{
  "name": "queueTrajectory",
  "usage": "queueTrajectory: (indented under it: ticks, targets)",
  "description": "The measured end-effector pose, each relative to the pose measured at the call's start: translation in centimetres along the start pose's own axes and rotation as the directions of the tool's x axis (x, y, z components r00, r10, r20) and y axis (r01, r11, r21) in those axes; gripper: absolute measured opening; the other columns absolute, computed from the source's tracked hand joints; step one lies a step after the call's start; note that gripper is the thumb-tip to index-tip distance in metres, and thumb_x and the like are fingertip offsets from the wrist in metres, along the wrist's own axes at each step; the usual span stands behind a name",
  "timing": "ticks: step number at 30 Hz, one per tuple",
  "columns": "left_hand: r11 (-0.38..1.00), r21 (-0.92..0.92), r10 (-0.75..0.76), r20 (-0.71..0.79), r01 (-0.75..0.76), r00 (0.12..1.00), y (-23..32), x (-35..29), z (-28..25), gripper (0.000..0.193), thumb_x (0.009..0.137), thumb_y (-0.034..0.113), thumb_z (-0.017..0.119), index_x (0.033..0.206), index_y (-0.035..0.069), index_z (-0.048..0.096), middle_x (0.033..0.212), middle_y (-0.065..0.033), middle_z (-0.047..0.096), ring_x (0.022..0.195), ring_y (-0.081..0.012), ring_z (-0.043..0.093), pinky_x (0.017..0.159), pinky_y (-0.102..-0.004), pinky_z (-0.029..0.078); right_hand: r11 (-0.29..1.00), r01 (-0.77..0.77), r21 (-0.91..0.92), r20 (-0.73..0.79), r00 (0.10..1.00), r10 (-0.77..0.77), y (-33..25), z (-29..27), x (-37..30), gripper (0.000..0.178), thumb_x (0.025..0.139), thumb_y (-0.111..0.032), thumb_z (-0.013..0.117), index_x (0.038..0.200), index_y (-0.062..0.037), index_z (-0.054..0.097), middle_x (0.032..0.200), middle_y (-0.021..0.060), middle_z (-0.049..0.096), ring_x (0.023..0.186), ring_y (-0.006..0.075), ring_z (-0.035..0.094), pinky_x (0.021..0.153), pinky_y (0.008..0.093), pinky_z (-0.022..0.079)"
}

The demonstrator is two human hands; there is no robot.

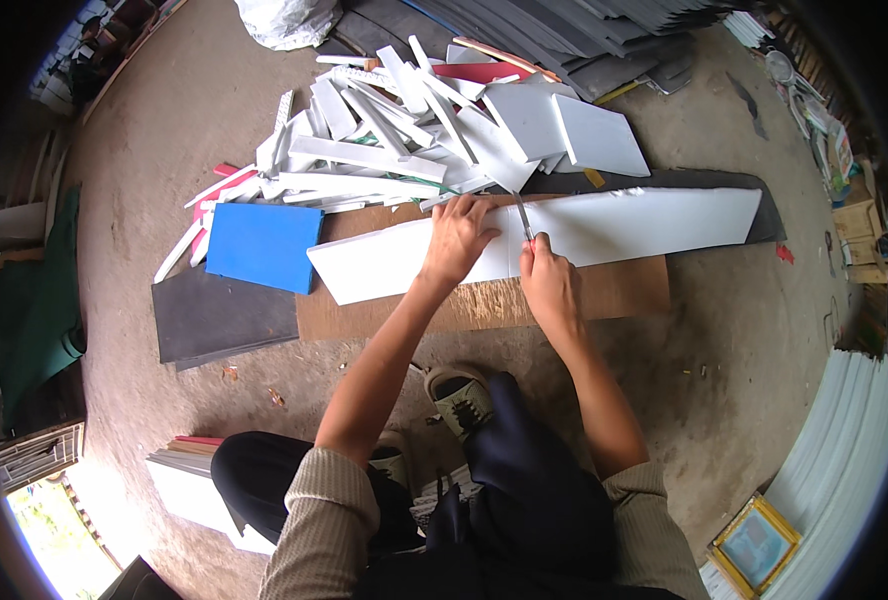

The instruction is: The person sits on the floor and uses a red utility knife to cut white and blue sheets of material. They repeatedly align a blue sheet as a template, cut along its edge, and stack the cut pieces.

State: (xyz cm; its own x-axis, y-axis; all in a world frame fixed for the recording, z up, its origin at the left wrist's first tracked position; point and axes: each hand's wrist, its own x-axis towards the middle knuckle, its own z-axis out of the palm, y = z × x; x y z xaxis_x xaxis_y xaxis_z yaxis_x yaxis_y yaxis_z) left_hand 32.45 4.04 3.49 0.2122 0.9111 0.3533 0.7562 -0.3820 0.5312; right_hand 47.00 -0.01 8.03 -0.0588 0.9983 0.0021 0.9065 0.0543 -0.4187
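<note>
A long white foam sheet (pixel 644 222) lies across a brown board (pixel 624 290) on the ground in front of me. My left hand (pixel 456 240) presses flat on the sheet near its middle. My right hand (pixel 549 283) grips a thin utility knife (pixel 524 218), its blade standing on the sheet just right of my left hand. The blade runs across the sheet's width. Both forearms reach out over my knees.
A heap of white foam offcuts (pixel 404 140) lies beyond the board. A blue sheet (pixel 262 245) and dark grey sheets (pixel 222 315) sit to the left. Grey panels (pixel 584 40) are stacked far right. A framed picture (pixel 756 545) and white corrugated panels (pixel 844 470) lie at lower right.
</note>
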Motion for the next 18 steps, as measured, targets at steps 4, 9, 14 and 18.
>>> queueTrajectory:
  ticks: [4, 9, 14, 18]
  targets:
    - [0.996, 0.084, -0.009, -0.088, 0.017, 0.996, 2.1, -1.4, -0.7, 0.025, 0.073, 0.016, 0.062, 0.096, 0.009, 0.056, 0.089, -0.0035, 0.055, 0.086, -0.0208, 0.050, 0.074, -0.0351, 0.033, 1.000, -0.003, -0.009, -0.037, 0.999, 0.003, -1.0, -0.5, -0.9, 0.020, 0.088, -0.021, 0.040, 0.082, -0.0030, 0.047, 0.054, 0.0172, 0.056, 0.052, 0.0329, 0.059, 0.046, 0.0419, 0.045]
    - [0.993, 0.109, -0.045, -0.079, 0.053, 0.996, 3.4, -2.1, -0.9, 0.023, 0.076, 0.018, 0.058, 0.098, 0.011, 0.055, 0.087, -0.0027, 0.054, 0.086, -0.0203, 0.048, 0.076, -0.0349, 0.032, 0.998, -0.031, -0.050, 0.006, 0.999, 0.032, -0.8, 0.0, -2.1, 0.020, 0.087, -0.023, 0.041, 0.086, -0.0040, 0.047, 0.054, 0.0180, 0.055, 0.053, 0.0356, 0.057, 0.048, 0.0448, 0.045]
    - [0.989, 0.138, -0.043, -0.095, 0.056, 0.995, 4.1, -2.5, -0.9, 0.024, 0.077, 0.018, 0.057, 0.100, 0.012, 0.055, 0.087, -0.0021, 0.054, 0.086, -0.0204, 0.048, 0.077, -0.0353, 0.032, 0.998, -0.038, -0.051, -0.016, 0.999, 0.037, -0.7, 0.2, -2.7, 0.019, 0.087, -0.022, 0.041, 0.086, -0.0033, 0.048, 0.055, 0.0180, 0.055, 0.054, 0.0349, 0.058, 0.048, 0.0437, 0.045]
    - [0.990, 0.129, -0.043, -0.088, 0.054, 0.995, 4.0, -2.7, -0.8, 0.024, 0.077, 0.019, 0.056, 0.100, 0.012, 0.055, 0.087, -0.0022, 0.053, 0.086, -0.0205, 0.048, 0.077, -0.0357, 0.032, 0.992, 0.057, -0.112, -0.048, 0.997, -0.063, -0.7, 0.2, -3.1, 0.017, 0.086, -0.019, 0.044, 0.083, -0.0025, 0.047, 0.050, 0.0148, 0.055, 0.049, 0.0304, 0.059, 0.044, 0.0392, 0.046]
